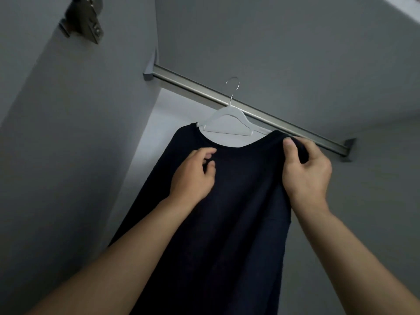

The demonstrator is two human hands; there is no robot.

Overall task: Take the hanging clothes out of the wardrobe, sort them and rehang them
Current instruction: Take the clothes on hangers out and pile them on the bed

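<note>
A dark navy garment (227, 212) hangs on a white plastic hanger (223, 121) in front of the wardrobe's metal rail (284, 121). The hanger's wire hook stands just above and in front of the rail; I cannot tell whether it rests on it. My right hand (306, 171) pinches the garment's right shoulder, thumb on top of the fabric near the neckline. My left hand (195, 173) lies against the cloth just below the left side of the neckline, fingers loosely curled, holding nothing that I can see.
The grey wardrobe side panel (68, 155) rises on the left with a metal hinge (84, 17) at its top. The rail ends in a bracket (348, 148) at the right and another bracket at the left. No other clothes hang on the rail.
</note>
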